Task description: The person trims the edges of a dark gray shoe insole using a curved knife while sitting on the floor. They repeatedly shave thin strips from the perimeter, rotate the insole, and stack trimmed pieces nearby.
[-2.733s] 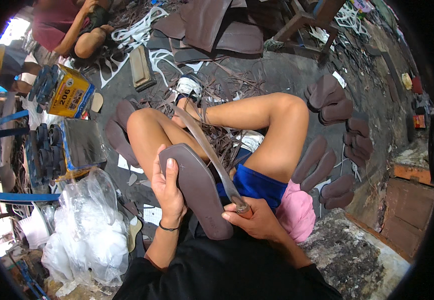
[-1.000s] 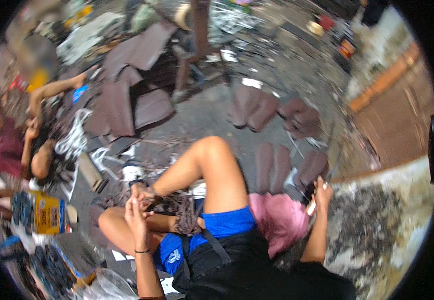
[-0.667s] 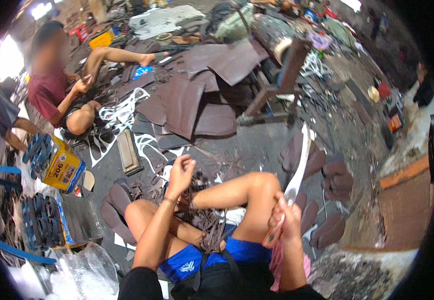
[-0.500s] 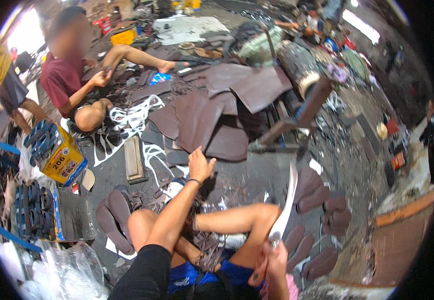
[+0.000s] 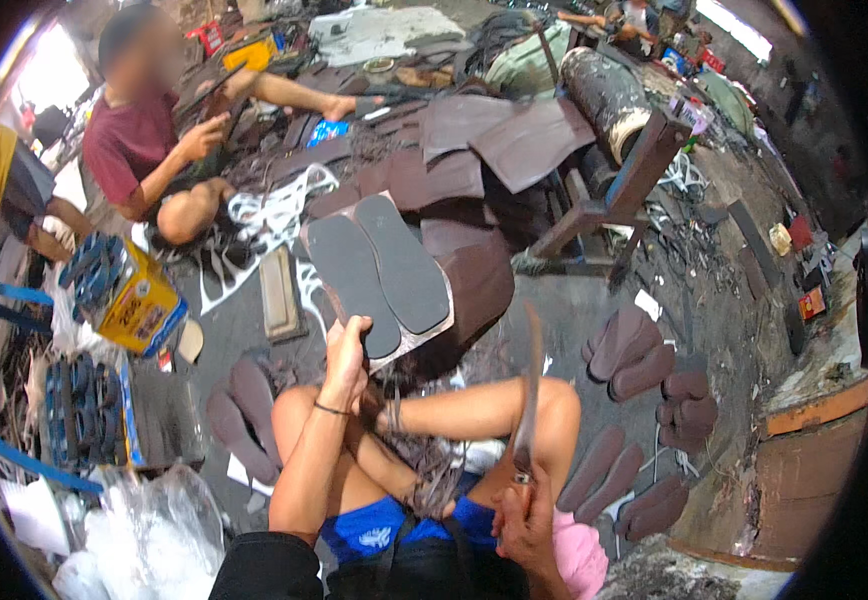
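Grey sole-shaped pair on a sheet, held up beyond the crossed legs, near edge pinched by left hand; right hand clasping curved knife by its handle, blade upward.

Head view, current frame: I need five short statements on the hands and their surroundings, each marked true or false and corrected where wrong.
1. The left hand holds a sheet bearing two grey sole shapes. True.
2. The right hand is empty. False: the right hand grips a knife.
3. The knife's blade points down into the lap. False: it points away from the lap, toward the top of the picture.
4. Pink cloth lies by the person's right side. True.
5. The seated co-worker's shirt is white. False: the shirt is maroon.
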A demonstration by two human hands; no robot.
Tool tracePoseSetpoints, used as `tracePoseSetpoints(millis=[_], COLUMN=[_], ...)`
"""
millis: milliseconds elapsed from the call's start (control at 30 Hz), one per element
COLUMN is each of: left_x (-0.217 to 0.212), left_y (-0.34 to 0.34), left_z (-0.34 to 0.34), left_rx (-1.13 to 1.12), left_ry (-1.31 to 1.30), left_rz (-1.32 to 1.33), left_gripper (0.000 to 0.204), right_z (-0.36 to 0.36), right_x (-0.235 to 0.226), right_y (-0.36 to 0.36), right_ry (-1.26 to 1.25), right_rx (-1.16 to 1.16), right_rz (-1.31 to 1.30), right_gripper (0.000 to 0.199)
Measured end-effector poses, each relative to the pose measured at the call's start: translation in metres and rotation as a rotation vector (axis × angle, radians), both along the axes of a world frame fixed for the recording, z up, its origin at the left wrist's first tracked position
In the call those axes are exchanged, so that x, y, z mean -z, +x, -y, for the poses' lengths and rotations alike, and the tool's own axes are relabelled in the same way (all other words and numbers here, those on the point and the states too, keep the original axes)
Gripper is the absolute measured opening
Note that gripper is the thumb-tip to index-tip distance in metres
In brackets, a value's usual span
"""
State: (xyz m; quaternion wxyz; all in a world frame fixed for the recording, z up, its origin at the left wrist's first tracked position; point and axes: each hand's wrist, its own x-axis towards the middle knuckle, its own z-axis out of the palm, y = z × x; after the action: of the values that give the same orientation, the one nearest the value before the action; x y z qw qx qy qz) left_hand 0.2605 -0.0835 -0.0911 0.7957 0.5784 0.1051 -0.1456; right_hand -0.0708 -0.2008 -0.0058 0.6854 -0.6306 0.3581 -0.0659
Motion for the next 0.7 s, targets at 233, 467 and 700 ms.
tracePoseSetpoints(millis=[233, 467, 700], left_x=[-0.052, -0.071, -0.085], left_y=[-0.140, -0.201, -0.229], left_z=[-0.032, -0.048, -0.057], left_rx=[0.088, 0.113, 0.158], left_ry=[-0.238, -0.211, -0.124], left_rz=[-0.139, -0.219, -0.190], left_gripper=[0.037, 0.040, 0.041], right_z=[-0.034, -0.048, -0.048], right_x=[-0.012, -0.011, -0.017], right_y=[-0.054, -0.091, -0.086], right_ry=[-0.460, -0.589, -0.455], right_rx=[-0.358, -0.453, -0.520], right_rz=[-0.111, -0.114, -0.167], right_gripper=[0.041, 0.038, 0.033])
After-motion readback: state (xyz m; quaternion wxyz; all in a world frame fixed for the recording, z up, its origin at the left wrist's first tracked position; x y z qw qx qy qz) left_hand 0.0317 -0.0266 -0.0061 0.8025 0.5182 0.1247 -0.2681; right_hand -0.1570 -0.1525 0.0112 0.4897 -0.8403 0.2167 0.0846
